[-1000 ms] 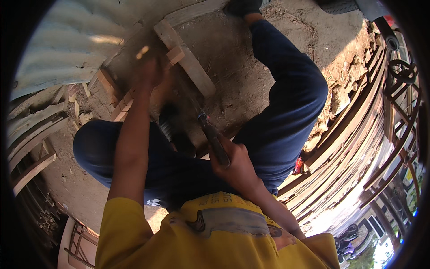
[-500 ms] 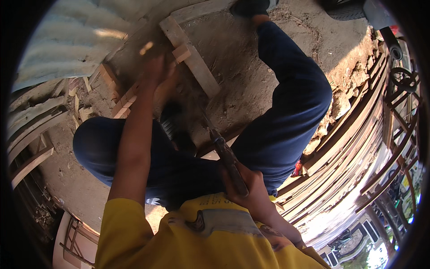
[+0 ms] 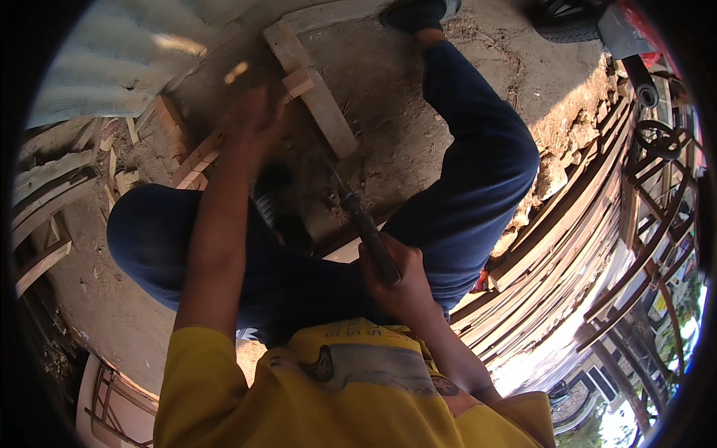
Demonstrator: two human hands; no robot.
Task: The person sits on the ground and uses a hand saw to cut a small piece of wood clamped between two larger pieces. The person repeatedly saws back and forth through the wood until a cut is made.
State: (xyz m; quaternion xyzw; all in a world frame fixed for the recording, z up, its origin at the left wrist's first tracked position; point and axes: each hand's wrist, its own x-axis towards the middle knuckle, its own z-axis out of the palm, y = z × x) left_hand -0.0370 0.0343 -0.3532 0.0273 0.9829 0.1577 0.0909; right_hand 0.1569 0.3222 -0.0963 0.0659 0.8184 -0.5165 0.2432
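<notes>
Compared with the frame half a second earlier, the left hand (image 3: pixel 258 123) stays near the light wooden strip (image 3: pixel 297 84); blur hides its fingers, so how far it opens, or whether it grips, cannot be told. The right hand (image 3: pixel 399 272) is closed around the handle of the dark-handled tool (image 3: pixel 367 228), which has moved forward, away from the yellow shirt (image 3: pixel 314 407). The tool's thin far part is blurred.

Stacked boards (image 3: pixel 60 196) lie at far left. Wooden pieces (image 3: pixel 198 159) are partly covered by the left forearm (image 3: pixel 220 239). The strip's end lies over a thick plank (image 3: pixel 332 123). Long timbers (image 3: pixel 553 239) line the right side.

Pale corrugated sheeting (image 3: pixel 104 75) borders the brown earth ground (image 3: pixel 388 142) at upper left; sunlight reaches the ground at upper right.
</notes>
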